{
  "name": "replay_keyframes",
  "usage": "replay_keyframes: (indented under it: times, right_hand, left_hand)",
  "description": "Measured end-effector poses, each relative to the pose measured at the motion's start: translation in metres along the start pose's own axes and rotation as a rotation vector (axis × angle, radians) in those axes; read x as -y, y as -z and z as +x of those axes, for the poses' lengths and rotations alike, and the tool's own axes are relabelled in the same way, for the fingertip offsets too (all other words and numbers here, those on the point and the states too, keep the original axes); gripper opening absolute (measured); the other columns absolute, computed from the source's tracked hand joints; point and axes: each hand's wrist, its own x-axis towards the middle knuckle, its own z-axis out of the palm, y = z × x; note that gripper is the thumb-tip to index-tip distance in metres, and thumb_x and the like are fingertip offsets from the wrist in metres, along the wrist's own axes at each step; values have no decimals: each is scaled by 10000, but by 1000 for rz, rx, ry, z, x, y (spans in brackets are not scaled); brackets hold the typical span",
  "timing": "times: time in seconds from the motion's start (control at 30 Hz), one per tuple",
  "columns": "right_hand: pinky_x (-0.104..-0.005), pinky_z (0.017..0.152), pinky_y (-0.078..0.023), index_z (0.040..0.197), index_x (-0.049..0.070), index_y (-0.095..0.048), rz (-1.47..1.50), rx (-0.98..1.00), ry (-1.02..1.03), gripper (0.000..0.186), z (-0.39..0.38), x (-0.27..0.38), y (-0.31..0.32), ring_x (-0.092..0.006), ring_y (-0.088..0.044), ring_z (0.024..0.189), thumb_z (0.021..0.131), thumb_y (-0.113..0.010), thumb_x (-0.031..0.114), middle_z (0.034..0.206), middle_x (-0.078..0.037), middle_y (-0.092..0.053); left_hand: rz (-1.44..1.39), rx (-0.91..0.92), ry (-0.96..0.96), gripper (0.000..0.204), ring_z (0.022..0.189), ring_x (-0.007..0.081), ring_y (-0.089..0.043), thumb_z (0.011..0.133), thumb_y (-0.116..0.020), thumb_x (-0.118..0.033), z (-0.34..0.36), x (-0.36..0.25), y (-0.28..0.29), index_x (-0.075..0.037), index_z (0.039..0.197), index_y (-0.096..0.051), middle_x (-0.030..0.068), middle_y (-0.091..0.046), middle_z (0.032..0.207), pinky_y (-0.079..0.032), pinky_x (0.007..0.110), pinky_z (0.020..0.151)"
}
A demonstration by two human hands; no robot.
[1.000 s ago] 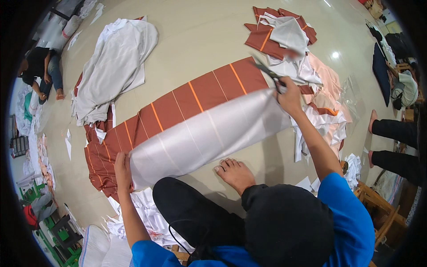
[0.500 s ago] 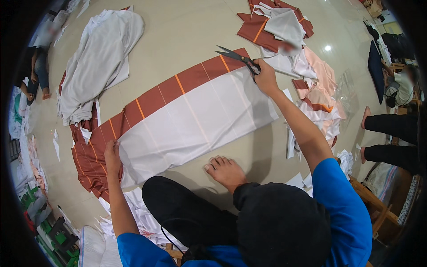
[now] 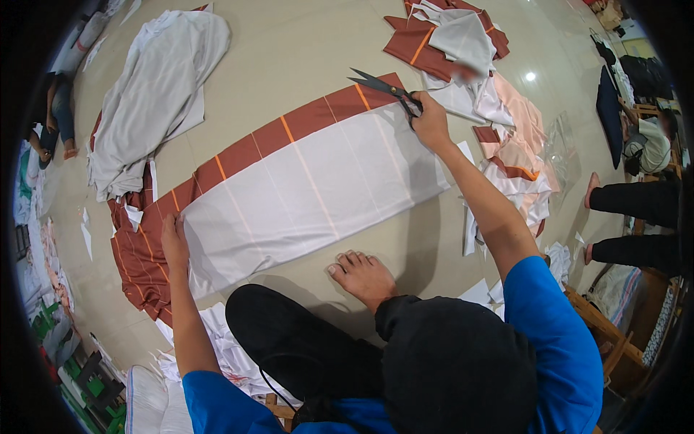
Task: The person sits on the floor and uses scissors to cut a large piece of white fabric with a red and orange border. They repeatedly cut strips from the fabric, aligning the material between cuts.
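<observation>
A long piece of brown cloth with orange stripes is spread over the floor, its pale side folded uppermost along the near side. At its left end my left hand is closed on the cloth edge, fingertips pinching where brown meets pale. My right hand grips black scissors by the handles, at the cloth's far right corner. The scissor blades are apart and point left, above the brown border. Left of my left hand the brown cloth lies bunched.
A grey-white cloth heap lies far left. Brown, white and peach cloths are piled at the right. White scraps lie beside my knee, and my bare foot is near the cloth. Another person's legs stand at the right.
My left hand has shifted left and slightly away from me with the cloth edge, and the pale side lies flatter. My right hand and the scissors have barely moved.
</observation>
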Motion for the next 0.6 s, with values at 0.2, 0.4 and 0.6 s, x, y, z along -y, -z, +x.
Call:
replay_keyframes:
  times: [0.2,0.4,0.6]
  right_hand:
    - [-501,957,-574,1240,-9,-717,-23,-13,-13,389,6,-3,-2,-464,-745,1140,865,-818,-27,1173,-262,-789]
    - [-506,944,-573,1243,-4,-719,-16,0,-39,375,9,3,-5,-467,-748,1128,885,-829,2,1157,-263,-794]
    - [-492,890,-578,1211,-6,-721,-51,-37,-18,333,11,-3,-7,-447,-760,1036,920,-855,87,1090,-256,-798]
  left_hand:
    - [36,-3,-13,233,1041,448,-692,1171,-592,-198,2,4,-3,31,1163,-637,242,-701,1118,-538,500,922]
    - [84,-33,-4,244,1024,437,-700,1165,-608,-221,6,9,-5,21,1157,-639,241,-706,1093,-542,487,909]
    - [154,-107,72,188,1114,441,-706,1156,-605,-178,-5,-20,-19,3,1179,-647,214,-713,1173,-548,524,929]
